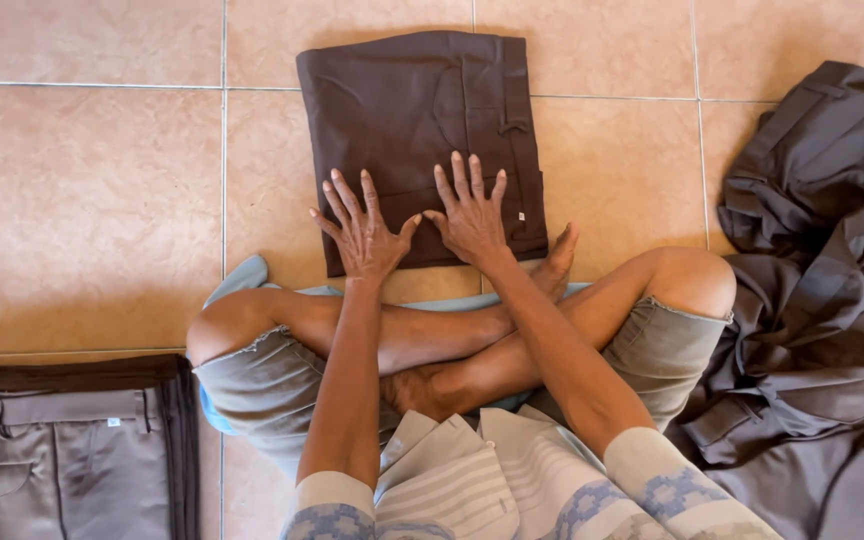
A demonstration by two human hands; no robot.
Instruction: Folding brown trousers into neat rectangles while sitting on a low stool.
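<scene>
A dark brown folded cloth garment, squared into a rectangle (417,140), is lying flat on the tan tiled floor (82,200) in the upper centre of the frame, directly ahead of the crossed legs (452,340) of the seated person.

Both hands are being pressed palm-down on the near edge of that garment. The left hand (364,235) is being laid on the lower left corner area, the right hand (472,220) just beside it toward the middle, thumbs nearly touching. Grip state: fingers spread apart and flat on both hands, nothing clamped, contact by palm and finger pads only. That reads as flattening, not holding: spread fingers are covering more cloth, so the fold is being kept crisp and the layers are being stopped from springing up.

The garment is being kept square to the tile joints, within easy reach of both arms.

At the lower left of the frame, a stack of folded grey-brown trousers (62,450) is sitting with edges aligned, well apart from the hands. At the right edge, a loose heap of crumpled dark grey clothing (822,300) is lying unfolded, touching the person's knee. A light blue cloth (242,280) is being sat on, its corner showing by the other knee.
</scene>
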